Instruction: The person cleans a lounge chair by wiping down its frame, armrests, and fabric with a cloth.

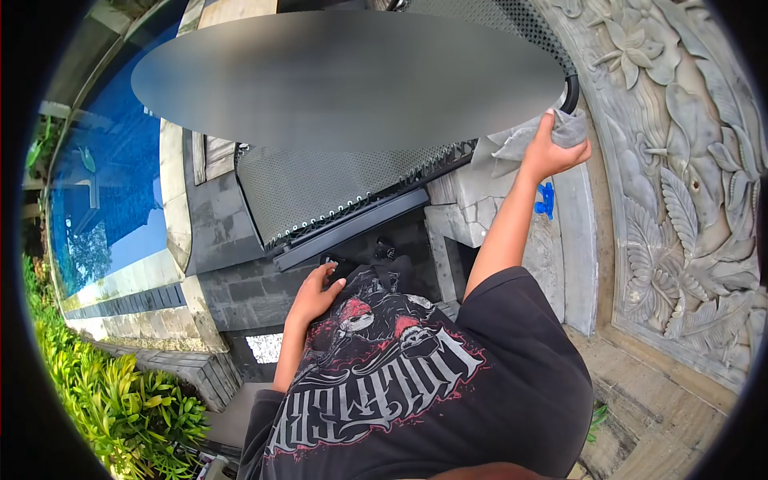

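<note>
My right hand (552, 154) is wrapped round a grey cloth (570, 128), which bunches up above the fingers. The cloth sits against the curved black tube (571, 94) of a lounger-like piece of furniture with grey mesh (312, 192) laced to a dark frame. Just below that hand, a blue plastic thing like a spray trigger (546, 200) stands on the stone ledge. My left hand (314, 296) hangs in front of my black printed shirt (400, 384), thumb and fingers apart, holding nothing. A large blurred oval hides the middle of the mesh furniture.
On the left lies a blue swimming pool (120, 184) with a pale stone edge (178, 200). Green plants (120, 392) grow at the lower left. A carved stone wall (672, 192) rises along the right, beside a stone ledge (572, 264). Dark tiles (272, 292) cover the ground.
</note>
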Demonstrator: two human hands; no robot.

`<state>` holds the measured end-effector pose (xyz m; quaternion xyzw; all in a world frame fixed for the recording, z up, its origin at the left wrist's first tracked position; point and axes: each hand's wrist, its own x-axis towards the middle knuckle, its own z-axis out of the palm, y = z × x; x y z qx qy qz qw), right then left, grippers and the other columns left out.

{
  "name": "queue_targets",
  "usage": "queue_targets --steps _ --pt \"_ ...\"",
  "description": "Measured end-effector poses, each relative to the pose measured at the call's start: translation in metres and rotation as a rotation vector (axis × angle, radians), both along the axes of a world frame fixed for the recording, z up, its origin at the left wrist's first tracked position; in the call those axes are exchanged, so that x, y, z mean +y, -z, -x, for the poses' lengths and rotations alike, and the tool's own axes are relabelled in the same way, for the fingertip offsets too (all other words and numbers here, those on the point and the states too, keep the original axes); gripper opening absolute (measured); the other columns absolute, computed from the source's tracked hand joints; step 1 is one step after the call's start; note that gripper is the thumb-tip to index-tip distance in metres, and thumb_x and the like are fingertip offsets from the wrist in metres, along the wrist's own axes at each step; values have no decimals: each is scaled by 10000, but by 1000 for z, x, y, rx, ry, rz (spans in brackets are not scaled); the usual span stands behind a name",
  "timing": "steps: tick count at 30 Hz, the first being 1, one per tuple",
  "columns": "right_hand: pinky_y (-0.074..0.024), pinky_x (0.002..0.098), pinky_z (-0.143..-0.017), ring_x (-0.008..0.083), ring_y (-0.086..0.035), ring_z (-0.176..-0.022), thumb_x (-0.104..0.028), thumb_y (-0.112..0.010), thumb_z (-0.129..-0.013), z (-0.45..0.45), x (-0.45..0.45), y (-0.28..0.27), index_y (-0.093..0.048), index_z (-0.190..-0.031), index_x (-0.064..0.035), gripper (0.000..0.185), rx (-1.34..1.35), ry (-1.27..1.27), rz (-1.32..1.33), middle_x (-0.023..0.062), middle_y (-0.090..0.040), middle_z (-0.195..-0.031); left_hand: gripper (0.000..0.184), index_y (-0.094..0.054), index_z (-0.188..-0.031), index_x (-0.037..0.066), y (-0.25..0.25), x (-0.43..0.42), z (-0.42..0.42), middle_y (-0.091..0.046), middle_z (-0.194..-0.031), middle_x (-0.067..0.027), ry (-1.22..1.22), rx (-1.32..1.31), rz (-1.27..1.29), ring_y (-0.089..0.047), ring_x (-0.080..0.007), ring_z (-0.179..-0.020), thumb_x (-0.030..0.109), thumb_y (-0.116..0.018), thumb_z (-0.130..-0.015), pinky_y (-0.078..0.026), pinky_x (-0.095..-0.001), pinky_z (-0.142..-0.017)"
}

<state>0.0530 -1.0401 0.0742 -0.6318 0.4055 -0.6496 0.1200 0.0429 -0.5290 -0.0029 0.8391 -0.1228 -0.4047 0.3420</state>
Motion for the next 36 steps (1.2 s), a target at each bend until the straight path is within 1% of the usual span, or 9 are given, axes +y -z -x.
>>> queue_targets --steps 2,9,10,14,18,22,26,30,36 --pt "-482 493 -915 402 -616 -1043 -320 -910 -709 -3 -9 -35 -667 -1021 68 554 9 -31 30 205 -644 -1087 584 -567 -1387 23 -6 -4 -5 -645 -1294 -223 -16 31 -7 -655 -323 -1143 349 -724 -927 -512 -409 -994" --pt "-505 503 -855 464 -647 -952 -396 -880 -717 -14 -48 -90 -670 -1023 43 575 497 -99 55 247 -701 -1003 575 -567 -1384 25 -1 -3 -16 -647 -1286 -219 -33 -29 26 -658 -326 -1155 331 -723 -923 -517 -399 -986" --pt "-512 488 -886 427 -665 -995 -343 -873 -732 -13 -41 -98 -661 -1078 29 551 537 -146 -142 238 -700 -1081 575 -568 -1381 22 0 -3 -17 -647 -1284 -218 -39 -51 18 -654 -327 -1166 329 -726 -920 -516 -402 -992" --pt "-541 440 -831 374 -709 -904 -304 -872 -758 -4 -25 -87 -662 -1088 24 511 321 -196 -128 207 -730 -1000 574 -568 -1373 13 0 -2 -24 -638 -1304 -213 -36 -50 17 -630 -321 -1210 332 -724 -922 -504 -407 -1014" --pt "-549 418 -866 309 -716 -955 -248 -844 -826 -15 -18 -54 -628 -1150 74 506 45 -187 -1 177 -727 -1059 573 -569 -1375 21 2 -3 -26 -635 -1309 -217 -3 -40 9 -625 -328 -1213 336 -723 -922 -495 -409 -1025" --pt "-557 413 -860 314 -709 -965 -190 -823 -850 -16 0 -36 -586 -1215 70 507 -163 -234 -113 197 -707 -1098 569 -571 -1373 25 3 -8 -27 -635 -1304 -223 29 -39 -7 -631 -331 -1194 337 -723 -922 -492 -415 -1024" --pt "-563 399 -833 301 -704 -959 -175 -811 -856 -19 6 13 -499 -1267 75 573 -184 -143 -136 233 -664 -1152 557 -570 -1363 18 -8 -16 -26 -630 -1303 -222 62 -3 -12 -628 -336 -1206 330 -722 -927 -499 -415 -1021" --pt "-558 420 -819 306 -692 -941 -146 -819 -833 -27 17 31 -473 -1233 57 566 -210 -88 -161 192 -646 -1083 537 -574 -1354 26 -4 -14 -21 -632 -1299 -207 142 -35 -58 -632 -342 -1195 331 -718 -935 -505 -424 -1019" --pt "-536 429 -899 325 -676 -1004 -145 -806 -845 -30 36 63 -470 -1233 67 556 -251 -110 -252 207 -656 -1114 536 -569 -1359 31 -16 -16 -17 -623 -1295 -203 131 -41 -92 -637 -344 -1177 329 -712 -937 -516 -424 -994"
